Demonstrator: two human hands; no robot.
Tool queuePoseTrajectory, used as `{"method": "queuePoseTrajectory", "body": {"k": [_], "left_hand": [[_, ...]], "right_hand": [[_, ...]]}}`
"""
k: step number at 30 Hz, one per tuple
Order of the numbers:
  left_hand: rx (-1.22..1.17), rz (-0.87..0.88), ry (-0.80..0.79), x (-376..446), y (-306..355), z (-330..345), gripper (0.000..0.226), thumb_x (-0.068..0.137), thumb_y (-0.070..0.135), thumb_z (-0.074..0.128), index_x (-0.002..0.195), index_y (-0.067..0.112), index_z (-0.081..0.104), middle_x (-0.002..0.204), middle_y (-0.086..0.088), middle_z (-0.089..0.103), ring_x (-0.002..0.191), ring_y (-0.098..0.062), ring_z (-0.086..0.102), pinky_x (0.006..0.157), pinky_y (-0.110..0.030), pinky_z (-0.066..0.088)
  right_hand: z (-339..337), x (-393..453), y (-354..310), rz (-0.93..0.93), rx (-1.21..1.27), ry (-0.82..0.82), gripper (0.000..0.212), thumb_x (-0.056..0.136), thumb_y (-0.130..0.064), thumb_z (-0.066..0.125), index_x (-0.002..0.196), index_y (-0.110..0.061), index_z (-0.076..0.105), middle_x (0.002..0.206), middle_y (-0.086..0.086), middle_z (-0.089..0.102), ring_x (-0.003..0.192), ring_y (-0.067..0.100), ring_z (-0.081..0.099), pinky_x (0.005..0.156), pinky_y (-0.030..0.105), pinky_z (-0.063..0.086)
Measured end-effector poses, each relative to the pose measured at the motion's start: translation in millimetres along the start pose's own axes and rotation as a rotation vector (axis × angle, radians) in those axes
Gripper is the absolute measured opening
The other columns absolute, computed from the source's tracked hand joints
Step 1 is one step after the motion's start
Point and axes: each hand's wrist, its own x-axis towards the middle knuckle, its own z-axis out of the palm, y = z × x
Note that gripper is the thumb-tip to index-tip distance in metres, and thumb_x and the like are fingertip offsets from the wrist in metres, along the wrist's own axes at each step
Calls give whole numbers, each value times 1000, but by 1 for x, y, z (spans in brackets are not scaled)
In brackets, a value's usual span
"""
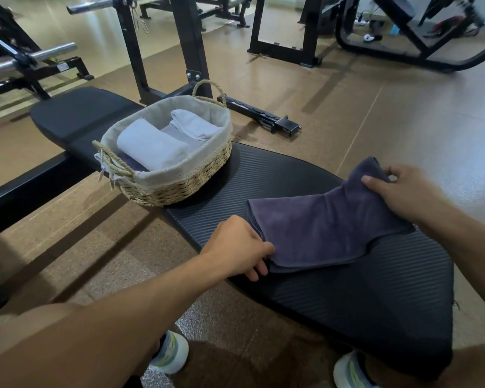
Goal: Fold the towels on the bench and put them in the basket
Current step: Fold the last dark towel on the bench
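From the head camera we count two white folded towels (151, 145) in one woven straw basket (177, 189) and one dark purple terry towel (325, 228), half-folded at the black ribbed bench's (375, 298) near end. Our left hand (238, 247) pinches its near corner; our right hand (401, 191) grips its lifted far end.

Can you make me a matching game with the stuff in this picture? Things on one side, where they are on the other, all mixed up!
Things:
1. purple towel
2. white towel
3. basket
4. right hand

Places or states:
A. lifting one end of the purple towel
B. folded inside the basket
C. standing on the black bench
D. partly folded on the bench, held by both hands

Pairs: 1-D, 2-B, 3-C, 4-A
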Motion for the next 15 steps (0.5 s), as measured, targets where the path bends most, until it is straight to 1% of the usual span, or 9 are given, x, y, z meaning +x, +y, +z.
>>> {"method": "queuePoseTrajectory", "body": {"k": [4, 5, 7, 9, 11, 12, 14, 15], "left_hand": [[-179, 41, 47, -2, 6, -13, 27, 90, 29, 72, 69, 10, 74, 58, -3, 73, 40, -11, 61, 47, -20, 42], [-253, 60, 79, -1, 8, -16, 27, 90, 26, 73, 70, 8, 73, 57, -4, 72, 40, -11, 59, 47, -20, 43], [-396, 101, 158, 3, 9, -21, 25, 89, 20, 74, 68, 5, 73, 57, -3, 70, 45, -9, 58, 47, -19, 45], [-506, 95, 179, 10, 10, -23, 20, 86, 16, 75, 68, 8, 74, 58, -2, 66, 53, -8, 58, 55, -20, 49], [-628, 63, 113, 20, 9, -21, 15, 83, 10, 74, 68, 7, 72, 60, -3, 62, 59, -13, 57, 63, -23, 51], [-673, 57, 86, 25, 9, -21, 17, 81, 9, 74, 65, 9, 70, 61, -3, 59, 62, -16, 55, 66, -26, 51], [-695, 75, 89, 32, 10, -21, 16, 69, 17, 76, 56, 12, 68, 65, -4, 60, 69, -20, 57, 74, -34, 51], [-701, 91, 102, 33, 10, -21, 15, 63, 22, 76, 57, 9, 70, 72, -5, 65, 76, -21, 61, 80, -37, 54]], "right_hand": [[-4, -1, 3, 11, 4, -11, 19, 92, -37, 66, 90, -18, 68, 86, 5, 71, 86, 27, 66, 83, 46, 55], [-5, -1, 3, 11, -3, -11, 19, 92, -37, 66, 89, -18, 68, 85, 5, 71, 85, 27, 66, 83, 46, 55], [-4, -1, 4, 16, -17, -17, 20, 92, -37, 66, 89, -17, 67, 85, 6, 70, 85, 27, 66, 82, 46, 55], [-2, -1, 4, 15, -33, -13, 20, 92, -37, 66, 90, -17, 67, 86, 7, 70, 86, 28, 66, 82, 45, 55], [-1, 0, 4, 14, -48, -8, 20, 92, -37, 67, 90, -17, 66, 86, 7, 69, 86, 29, 65, 81, 44, 54], [-1, 0, 4, 13, -56, -9, 20, 92, -37, 66, 90, -17, 65, 85, 7, 68, 85, 29, 65, 79, 43, 54], [-2, -1, 4, 7, -74, -12, 19, 93, -36, 65, 91, -17, 64, 83, 5, 66, 84, 29, 63, 74, 39, 50], [-2, -2, 4, 6, -80, -12, 18, 93, -36, 65, 92, -18, 64, 83, 5, 65, 84, 29, 63, 73, 37, 48]]}}
